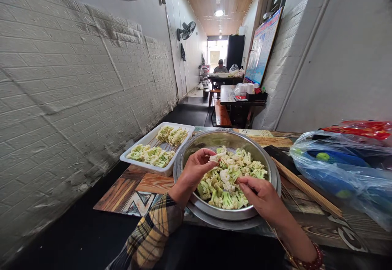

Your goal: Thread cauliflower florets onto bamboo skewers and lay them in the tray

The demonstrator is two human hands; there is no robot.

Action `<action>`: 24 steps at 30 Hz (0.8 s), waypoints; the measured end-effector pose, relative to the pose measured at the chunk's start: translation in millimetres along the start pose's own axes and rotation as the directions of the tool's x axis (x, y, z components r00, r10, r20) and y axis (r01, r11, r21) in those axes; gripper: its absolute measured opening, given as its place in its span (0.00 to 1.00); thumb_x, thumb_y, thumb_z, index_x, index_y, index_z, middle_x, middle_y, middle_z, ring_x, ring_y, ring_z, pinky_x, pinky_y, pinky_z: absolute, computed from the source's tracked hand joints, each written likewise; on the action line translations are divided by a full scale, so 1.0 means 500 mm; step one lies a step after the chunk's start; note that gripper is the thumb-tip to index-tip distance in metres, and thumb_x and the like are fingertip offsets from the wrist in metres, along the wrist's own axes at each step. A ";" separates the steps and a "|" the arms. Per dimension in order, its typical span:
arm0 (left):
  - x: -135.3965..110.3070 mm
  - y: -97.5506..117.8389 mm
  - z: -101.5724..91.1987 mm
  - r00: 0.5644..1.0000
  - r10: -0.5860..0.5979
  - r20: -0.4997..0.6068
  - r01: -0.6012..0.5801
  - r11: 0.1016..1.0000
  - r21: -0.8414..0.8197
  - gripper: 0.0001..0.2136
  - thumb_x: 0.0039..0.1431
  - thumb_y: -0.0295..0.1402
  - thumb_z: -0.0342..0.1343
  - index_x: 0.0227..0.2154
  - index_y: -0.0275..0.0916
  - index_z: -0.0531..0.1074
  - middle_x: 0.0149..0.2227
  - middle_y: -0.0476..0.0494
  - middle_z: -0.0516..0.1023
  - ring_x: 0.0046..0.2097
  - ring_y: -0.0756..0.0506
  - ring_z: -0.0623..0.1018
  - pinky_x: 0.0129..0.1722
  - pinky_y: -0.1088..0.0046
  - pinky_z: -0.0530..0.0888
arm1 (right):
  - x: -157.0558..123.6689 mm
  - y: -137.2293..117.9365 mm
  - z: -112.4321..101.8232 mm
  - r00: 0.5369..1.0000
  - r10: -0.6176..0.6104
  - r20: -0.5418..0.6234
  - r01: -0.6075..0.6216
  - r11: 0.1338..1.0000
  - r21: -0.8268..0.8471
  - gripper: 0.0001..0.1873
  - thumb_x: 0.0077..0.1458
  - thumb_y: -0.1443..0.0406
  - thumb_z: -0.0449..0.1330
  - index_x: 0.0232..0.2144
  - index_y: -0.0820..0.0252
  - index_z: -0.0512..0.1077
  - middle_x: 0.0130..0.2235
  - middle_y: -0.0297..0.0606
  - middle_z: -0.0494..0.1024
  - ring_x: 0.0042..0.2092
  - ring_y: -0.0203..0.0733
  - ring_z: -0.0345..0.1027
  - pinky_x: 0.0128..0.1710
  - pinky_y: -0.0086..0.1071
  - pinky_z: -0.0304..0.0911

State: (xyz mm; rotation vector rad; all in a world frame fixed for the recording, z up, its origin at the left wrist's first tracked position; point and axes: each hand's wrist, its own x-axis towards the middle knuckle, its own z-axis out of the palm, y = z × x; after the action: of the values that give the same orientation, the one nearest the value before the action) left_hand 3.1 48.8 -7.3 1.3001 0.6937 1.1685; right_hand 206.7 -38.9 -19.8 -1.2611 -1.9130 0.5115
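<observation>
A steel bowl [196,141] full of cauliflower florets [232,180] stands on the table in front of me. My left hand [194,172] reaches over the bowl's left rim and pinches a pale floret [218,155] between thumb and fingers. My right hand [260,196] rests over the bowl's near right side, its fingers closed on a thin bamboo skewer that runs back past my wrist. To the left, a white tray [134,161] holds several skewered cauliflower pieces [153,155].
A bundle of bamboo skewers [306,188] lies right of the bowl. Blue plastic bags [343,168] fill the table's right end. A white brick wall [61,98] runs close on the left. Further tables, a bench and a seated person [220,66] are down the narrow room.
</observation>
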 end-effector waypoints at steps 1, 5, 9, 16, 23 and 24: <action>0.000 0.000 0.000 1.000 0.006 -0.001 -0.006 1.000 0.009 0.12 0.44 0.29 0.65 0.33 0.37 0.72 0.31 0.49 0.75 0.34 0.51 0.73 0.37 0.74 0.69 | 0.000 0.001 0.000 1.000 0.002 -0.002 -0.002 1.000 0.001 0.16 0.61 0.62 0.49 0.35 0.59 0.75 0.35 0.38 0.80 0.37 0.42 0.73 0.35 0.31 0.66; -0.001 0.006 0.004 1.000 0.008 -0.017 -0.007 0.999 0.041 0.12 0.43 0.30 0.66 0.33 0.37 0.72 0.30 0.49 0.74 0.33 0.50 0.72 0.36 0.75 0.68 | 0.000 0.001 0.000 1.000 0.015 -0.001 -0.015 1.000 0.003 0.16 0.61 0.62 0.49 0.35 0.59 0.75 0.36 0.38 0.80 0.38 0.42 0.73 0.36 0.32 0.66; -0.003 0.014 0.008 0.999 0.015 -0.035 -0.013 0.999 0.041 0.12 0.41 0.30 0.66 0.31 0.37 0.72 0.29 0.50 0.73 0.33 0.51 0.71 0.34 0.75 0.67 | -0.001 -0.002 -0.001 1.000 0.022 -0.010 -0.022 1.000 -0.004 0.15 0.61 0.62 0.49 0.35 0.59 0.75 0.35 0.39 0.80 0.37 0.43 0.73 0.35 0.32 0.65; -0.002 0.011 0.007 0.997 0.067 -0.033 -0.066 0.997 0.046 0.11 0.41 0.28 0.66 0.29 0.36 0.73 0.34 0.48 0.74 0.37 0.50 0.72 0.39 0.75 0.68 | 0.000 -0.001 -0.002 1.000 0.013 -0.003 -0.013 1.000 -0.001 0.15 0.62 0.63 0.49 0.34 0.59 0.74 0.33 0.36 0.79 0.35 0.40 0.73 0.34 0.29 0.63; -0.002 0.004 0.001 1.000 0.004 -0.011 -0.003 1.000 0.029 0.12 0.40 0.29 0.68 0.31 0.36 0.75 0.35 0.47 0.76 0.37 0.50 0.74 0.40 0.74 0.69 | -0.002 0.001 0.000 1.000 0.001 -0.007 -0.001 1.000 0.000 0.14 0.62 0.63 0.49 0.33 0.59 0.73 0.31 0.35 0.77 0.33 0.39 0.71 0.33 0.28 0.62; -0.002 0.004 0.001 1.000 0.004 -0.010 -0.004 0.999 0.032 0.12 0.40 0.29 0.68 0.31 0.36 0.75 0.35 0.47 0.76 0.37 0.50 0.74 0.40 0.74 0.69 | -0.002 0.002 0.000 1.000 0.002 -0.007 -0.002 1.000 0.000 0.14 0.62 0.63 0.49 0.33 0.59 0.73 0.30 0.35 0.77 0.33 0.38 0.71 0.33 0.28 0.62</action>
State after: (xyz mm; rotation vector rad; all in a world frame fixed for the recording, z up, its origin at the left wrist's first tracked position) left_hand 2.8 47.2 -5.5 1.3238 0.7200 1.1718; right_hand 207.3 -39.5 -20.7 -1.2634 -1.9061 0.5078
